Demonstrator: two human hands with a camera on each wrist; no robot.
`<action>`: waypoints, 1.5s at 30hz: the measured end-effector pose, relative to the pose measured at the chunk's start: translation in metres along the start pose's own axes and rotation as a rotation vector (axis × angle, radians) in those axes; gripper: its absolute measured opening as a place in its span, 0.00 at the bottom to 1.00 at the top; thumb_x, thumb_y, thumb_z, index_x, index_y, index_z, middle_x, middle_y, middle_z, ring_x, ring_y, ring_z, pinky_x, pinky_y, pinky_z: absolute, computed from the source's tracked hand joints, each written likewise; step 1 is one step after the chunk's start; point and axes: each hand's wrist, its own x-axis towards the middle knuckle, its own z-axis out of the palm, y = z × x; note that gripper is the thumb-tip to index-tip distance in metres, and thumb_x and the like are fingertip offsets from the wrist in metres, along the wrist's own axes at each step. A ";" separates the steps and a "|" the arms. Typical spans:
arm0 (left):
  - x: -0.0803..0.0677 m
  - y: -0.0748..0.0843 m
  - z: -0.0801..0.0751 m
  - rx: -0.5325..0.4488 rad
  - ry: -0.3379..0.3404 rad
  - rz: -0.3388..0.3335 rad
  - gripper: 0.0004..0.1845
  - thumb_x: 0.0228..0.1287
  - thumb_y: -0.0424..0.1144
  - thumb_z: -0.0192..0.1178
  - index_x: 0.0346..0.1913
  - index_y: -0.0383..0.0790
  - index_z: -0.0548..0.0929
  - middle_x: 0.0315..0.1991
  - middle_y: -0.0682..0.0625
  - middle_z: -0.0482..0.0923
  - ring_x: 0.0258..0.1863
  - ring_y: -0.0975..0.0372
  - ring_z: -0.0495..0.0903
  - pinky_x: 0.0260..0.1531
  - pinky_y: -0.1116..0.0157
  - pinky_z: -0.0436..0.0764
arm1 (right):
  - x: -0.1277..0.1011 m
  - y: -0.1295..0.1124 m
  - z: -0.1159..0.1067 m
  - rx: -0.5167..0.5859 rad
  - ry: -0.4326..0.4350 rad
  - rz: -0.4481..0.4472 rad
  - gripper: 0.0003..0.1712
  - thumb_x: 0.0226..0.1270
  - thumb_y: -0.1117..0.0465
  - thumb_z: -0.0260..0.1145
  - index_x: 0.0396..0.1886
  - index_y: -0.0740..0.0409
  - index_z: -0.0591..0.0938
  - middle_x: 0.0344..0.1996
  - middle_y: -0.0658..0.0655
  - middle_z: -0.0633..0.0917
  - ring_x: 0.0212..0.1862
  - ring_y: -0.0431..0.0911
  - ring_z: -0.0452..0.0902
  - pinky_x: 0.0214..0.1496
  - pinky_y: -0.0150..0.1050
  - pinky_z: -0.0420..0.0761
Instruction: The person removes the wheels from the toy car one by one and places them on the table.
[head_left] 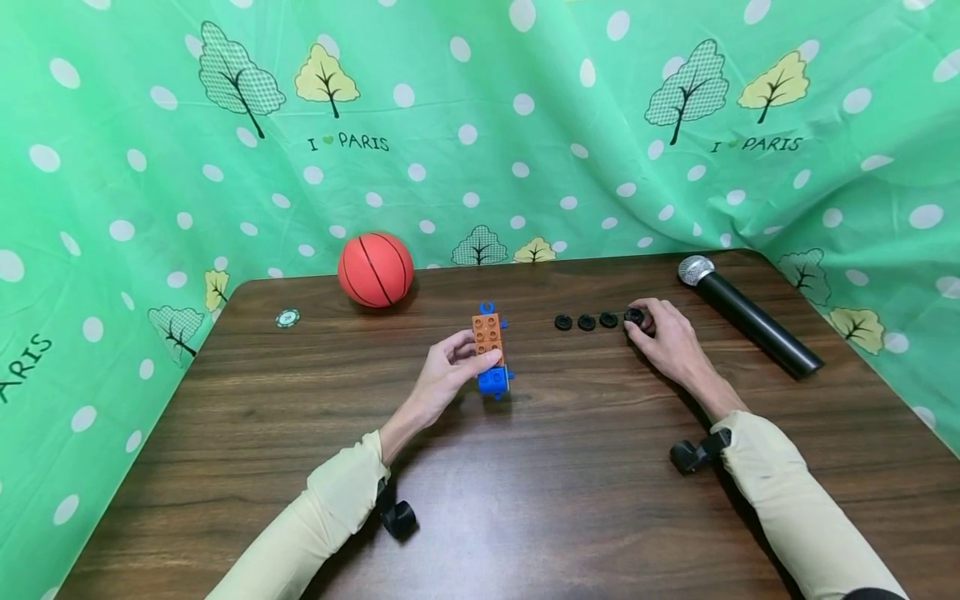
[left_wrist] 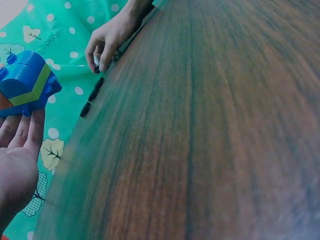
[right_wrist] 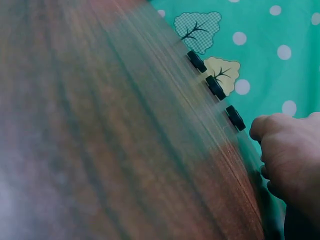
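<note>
A toy block stack, orange bricks [head_left: 487, 332] on top of a blue brick [head_left: 493, 381], lies on the table's middle. My left hand [head_left: 478, 353] grips it from the left, thumb across the orange part. In the left wrist view the blue brick [left_wrist: 27, 82] with a yellow-green chevron sits at my fingertips [left_wrist: 22, 132]. Three small black wheels [head_left: 587, 322] lie in a row to the right. A fourth wheel [head_left: 635, 317] at the row's right end is pinched by my right hand [head_left: 639, 327]. In the right wrist view the three wheels [right_wrist: 215, 87] lie beyond my knuckles [right_wrist: 292, 160].
An orange basketball [head_left: 375, 269] rests at the table's back edge, left of centre. A small round chip [head_left: 287, 317] lies at the back left. A black microphone [head_left: 750, 317] lies at the back right. Green dotted cloth [head_left: 480, 125] hangs behind the wooden table [head_left: 555, 500].
</note>
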 end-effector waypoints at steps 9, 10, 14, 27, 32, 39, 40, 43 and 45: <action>0.000 -0.002 0.001 -0.009 0.001 -0.003 0.23 0.67 0.36 0.66 0.61 0.27 0.79 0.47 0.43 0.87 0.44 0.60 0.87 0.47 0.65 0.82 | 0.003 0.004 0.000 -0.018 -0.007 -0.034 0.16 0.71 0.67 0.68 0.54 0.68 0.79 0.34 0.64 0.78 0.35 0.56 0.75 0.39 0.52 0.73; 0.000 -0.002 0.001 -0.010 -0.001 -0.004 0.23 0.67 0.36 0.65 0.61 0.27 0.79 0.47 0.43 0.87 0.44 0.60 0.87 0.48 0.65 0.82 | 0.003 0.004 0.000 -0.018 -0.008 -0.035 0.16 0.70 0.67 0.68 0.54 0.68 0.79 0.34 0.64 0.78 0.35 0.56 0.75 0.39 0.52 0.72; -0.001 -0.002 0.002 -0.008 -0.004 -0.005 0.23 0.68 0.36 0.65 0.61 0.27 0.79 0.47 0.42 0.86 0.44 0.60 0.87 0.49 0.65 0.82 | 0.004 0.005 0.000 -0.023 -0.027 -0.026 0.16 0.71 0.67 0.68 0.55 0.68 0.79 0.34 0.64 0.78 0.36 0.57 0.75 0.39 0.53 0.72; 0.000 -0.002 0.001 -0.023 -0.025 0.004 0.22 0.68 0.36 0.65 0.61 0.27 0.79 0.47 0.41 0.87 0.44 0.59 0.87 0.49 0.64 0.82 | 0.004 0.007 0.002 -0.031 -0.047 -0.018 0.15 0.72 0.67 0.67 0.55 0.68 0.79 0.36 0.65 0.77 0.37 0.58 0.74 0.41 0.56 0.73; 0.000 -0.002 0.001 -0.011 -0.018 -0.002 0.23 0.68 0.36 0.65 0.62 0.28 0.78 0.47 0.41 0.87 0.45 0.59 0.87 0.49 0.64 0.82 | 0.004 0.007 0.003 -0.034 -0.054 0.001 0.15 0.72 0.67 0.67 0.55 0.67 0.79 0.36 0.65 0.76 0.38 0.59 0.73 0.41 0.58 0.73; -0.001 -0.003 0.002 -0.012 -0.022 -0.011 0.23 0.67 0.37 0.66 0.61 0.28 0.79 0.47 0.42 0.87 0.44 0.59 0.87 0.49 0.64 0.82 | 0.005 0.005 0.003 -0.045 -0.074 0.033 0.16 0.73 0.65 0.65 0.56 0.69 0.79 0.38 0.67 0.76 0.39 0.60 0.73 0.43 0.60 0.73; -0.001 -0.003 0.002 -0.013 -0.023 -0.014 0.23 0.67 0.37 0.66 0.61 0.28 0.79 0.47 0.42 0.87 0.44 0.59 0.87 0.49 0.64 0.82 | 0.005 0.004 0.002 -0.042 -0.076 0.037 0.16 0.73 0.66 0.65 0.56 0.69 0.79 0.38 0.67 0.76 0.39 0.60 0.73 0.43 0.60 0.73; -0.001 -0.003 0.002 -0.013 -0.024 -0.016 0.23 0.67 0.37 0.66 0.61 0.28 0.79 0.47 0.42 0.87 0.43 0.59 0.87 0.49 0.64 0.82 | 0.005 0.003 0.002 -0.041 -0.085 0.042 0.16 0.74 0.66 0.65 0.56 0.69 0.79 0.39 0.68 0.76 0.40 0.61 0.73 0.43 0.61 0.73; -0.001 -0.004 0.002 -0.012 -0.023 -0.014 0.23 0.67 0.37 0.66 0.60 0.28 0.79 0.47 0.42 0.87 0.43 0.59 0.87 0.49 0.64 0.82 | 0.005 0.003 0.002 -0.041 -0.089 0.047 0.16 0.74 0.66 0.64 0.56 0.69 0.79 0.39 0.68 0.76 0.40 0.61 0.73 0.43 0.61 0.73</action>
